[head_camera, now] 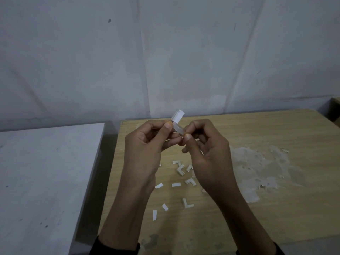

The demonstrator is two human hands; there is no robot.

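Far left of the frame, a pale grey surface (46,172) sits beside the wooden table (276,208), with a dark gap between them. Moving in, here's the left hand (145,146), raised above the table at centre frame, fingers curled and thumb and forefinger pinching the white corner piece (177,116) about midway along it. The piece sits right between the two hands at their fingertips. Its white upper end pokes up and to the right above the left thumb, and its paler lower end slants down towards the right. There the right hand (207,151) meets it, fingers curled too, thumb and forefinger tips nipping that lower end. The two hands are almost touching.

Below them, on the table in the lower middle of the frame, lie scattered paper strips (176,184) and several more L-shaped pieces (187,203), well apart from the held one. Further right, a pale worn patch (257,166) spreads across the wood.
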